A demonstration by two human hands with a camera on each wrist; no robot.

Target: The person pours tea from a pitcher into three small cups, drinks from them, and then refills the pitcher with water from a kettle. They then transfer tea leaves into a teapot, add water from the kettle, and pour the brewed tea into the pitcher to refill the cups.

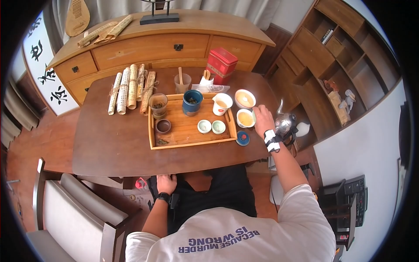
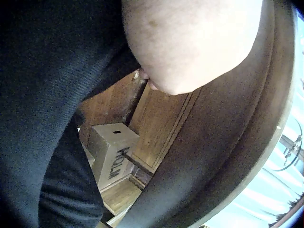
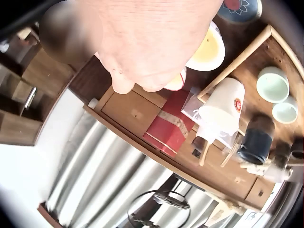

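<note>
My right hand (image 1: 263, 120) is at the right side of the table, its fingers close beside a white bowl (image 1: 245, 118) of yellow liquid. In the right wrist view the back of the hand hides part of that bowl (image 3: 209, 51) and the fingertips' undersides; I cannot tell whether it grips anything. A second white bowl (image 1: 245, 99) of pale liquid stands just behind. To the right is a shiny metal kettle (image 1: 284, 123), partly hidden by the wrist. My left hand (image 1: 166, 183) rests, loosely bent, on the dark trousers by the table's front edge.
A wooden tray (image 1: 192, 144) bears a blue cup (image 1: 192, 102), a white pitcher (image 1: 222, 104), two pale green cups, a small brown cup (image 1: 163, 126) and a glass (image 1: 158, 106). Nearby are a blue lid (image 1: 242, 138), a red tin (image 1: 221, 65) and several tied bamboo scrolls (image 1: 132, 87).
</note>
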